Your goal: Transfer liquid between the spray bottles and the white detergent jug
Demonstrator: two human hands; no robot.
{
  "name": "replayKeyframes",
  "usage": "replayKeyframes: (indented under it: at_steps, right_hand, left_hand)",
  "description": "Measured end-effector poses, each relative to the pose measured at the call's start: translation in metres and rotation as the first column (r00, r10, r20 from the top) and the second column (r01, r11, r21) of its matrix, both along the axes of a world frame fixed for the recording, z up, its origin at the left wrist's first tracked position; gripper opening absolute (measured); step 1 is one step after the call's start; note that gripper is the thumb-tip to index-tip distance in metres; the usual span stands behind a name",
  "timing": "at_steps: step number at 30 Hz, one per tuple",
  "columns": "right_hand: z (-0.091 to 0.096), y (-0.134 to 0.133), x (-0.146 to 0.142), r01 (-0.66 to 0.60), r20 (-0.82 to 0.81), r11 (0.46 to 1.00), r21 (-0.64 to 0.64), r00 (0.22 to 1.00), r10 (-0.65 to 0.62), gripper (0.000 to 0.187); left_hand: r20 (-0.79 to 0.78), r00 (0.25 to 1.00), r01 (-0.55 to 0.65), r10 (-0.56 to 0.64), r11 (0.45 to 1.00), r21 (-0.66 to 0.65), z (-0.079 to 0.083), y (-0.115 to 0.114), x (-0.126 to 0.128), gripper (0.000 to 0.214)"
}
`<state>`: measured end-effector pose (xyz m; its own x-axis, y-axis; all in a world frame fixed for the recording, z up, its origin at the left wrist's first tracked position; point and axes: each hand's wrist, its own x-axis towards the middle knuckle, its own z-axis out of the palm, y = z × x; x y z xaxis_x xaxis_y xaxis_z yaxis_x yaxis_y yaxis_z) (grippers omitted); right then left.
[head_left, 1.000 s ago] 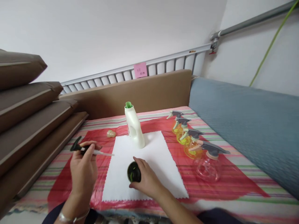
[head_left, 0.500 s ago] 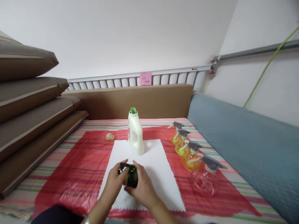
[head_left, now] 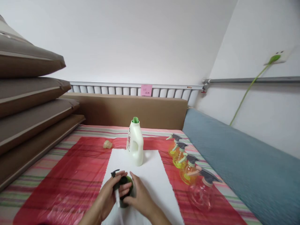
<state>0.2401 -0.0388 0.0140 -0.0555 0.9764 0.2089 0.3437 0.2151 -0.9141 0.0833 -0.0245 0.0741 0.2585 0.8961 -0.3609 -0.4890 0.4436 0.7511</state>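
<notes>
A black pump head (head_left: 115, 172) with a whitish dip tube (head_left: 117, 198) hanging below it is held in my left hand (head_left: 105, 197). The pump is out of the dark green bottle (head_left: 124, 180), just left of its mouth. My left fingers stretch across the front of this bottle and partly hide it. My right hand (head_left: 144, 197) curves around the bottle's right side, thumb at the front. Both hands are over a white sheet (head_left: 154, 178). Behind them stands a white jug (head_left: 136, 140) with a handle and a green piece in its open mouth.
Several spray bottles line the right side, the nearest a clear pink one (head_left: 202, 195), others with yellow liquid. A beige cap (head_left: 107, 144) lies at the back left on the red plastic sheet (head_left: 82, 165). Stacked cushions (head_left: 35, 87) rise at left; a blue padded side (head_left: 234, 156) borders the right.
My left hand has lifted the pump out of the bottle and moved it left, exposing the tube. The view has tilted up slightly. My right hand stays at the bottle.
</notes>
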Motion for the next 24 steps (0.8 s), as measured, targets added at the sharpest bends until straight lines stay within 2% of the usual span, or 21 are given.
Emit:
replayKeyframes:
  at_steps: [2, 4, 9, 13, 16, 20, 24]
  right_hand:
    - [0.011, 0.007, 0.019, 0.092, -0.067, 0.996, -0.001, 0.993, -0.092, 0.062]
    - [0.022, 0.022, 0.034, 0.200, -0.106, 0.980, -0.006, 0.974, -0.199, 0.048]
    - [0.048, 0.081, 0.044, 0.383, -0.109, 0.924, -0.020, 0.918, -0.382, 0.041]
    - [0.064, 0.130, 0.035, 0.469, -0.103, 0.882, -0.055, 0.876, -0.472, 0.030]
    - [0.070, 0.152, 0.025, 0.523, -0.095, 0.847, -0.099, 0.842, -0.531, 0.024]
    - [0.079, 0.159, 0.011, 0.564, -0.092, 0.820, -0.101, 0.815, -0.572, 0.024]
    - [0.103, 0.135, 0.010, 0.543, -0.069, 0.838, -0.060, 0.835, -0.546, 0.025]
  left_hand:
    - [0.032, 0.999, 0.018, -0.017, 0.999, -0.028, 0.000, 0.002, -0.002, 0.036]
    - [0.056, 0.998, 0.039, -0.036, 0.998, -0.049, 0.002, 0.003, -0.004, 0.035]
    - [0.060, 0.997, 0.048, -0.045, 0.997, -0.056, 0.004, 0.003, -0.005, 0.034]
    - [0.065, 0.997, 0.049, -0.044, 0.996, -0.081, -0.001, 0.006, -0.004, 0.039]
    - [0.082, 0.995, 0.070, -0.060, 0.991, -0.117, -0.005, 0.009, -0.004, 0.044]
    - [0.083, 0.994, 0.079, -0.070, 0.991, -0.111, -0.003, 0.008, -0.003, 0.044]
    - [0.099, 0.994, 0.044, -0.037, 0.996, -0.075, 0.003, 0.001, -0.003, 0.034]
